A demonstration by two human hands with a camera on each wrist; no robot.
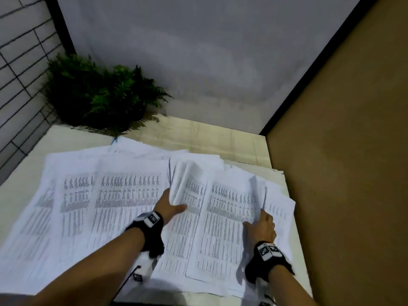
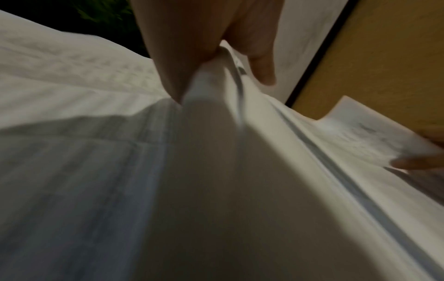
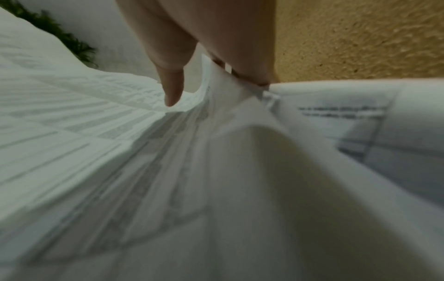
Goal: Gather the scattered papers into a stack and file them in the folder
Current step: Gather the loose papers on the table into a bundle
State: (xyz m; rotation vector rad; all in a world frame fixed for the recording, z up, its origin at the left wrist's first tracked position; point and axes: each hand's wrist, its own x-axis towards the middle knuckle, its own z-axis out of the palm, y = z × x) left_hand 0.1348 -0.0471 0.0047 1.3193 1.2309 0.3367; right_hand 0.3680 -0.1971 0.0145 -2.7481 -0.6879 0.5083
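Printed white papers (image 1: 88,206) lie spread and overlapping across the table. A looser bundle of sheets (image 1: 220,228) sits at the right between my hands. My left hand (image 1: 174,202) grips the bundle's raised left edge, thumb on top; in the left wrist view the bundle's edge (image 2: 211,85) is pinched between thumb and fingers (image 2: 173,76). My right hand (image 1: 260,217) holds the bundle's curled right edge, with the thumb (image 3: 173,91) on the printed side and the fingers behind the sheets. I cannot pick out a folder in any view.
A green fern plant (image 1: 99,96) stands at the table's back left corner. A brown board wall (image 1: 342,151) runs close along the right side, and a white panel (image 1: 198,51) closes the back. A creased beige sheet (image 1: 209,135) lies behind the papers.
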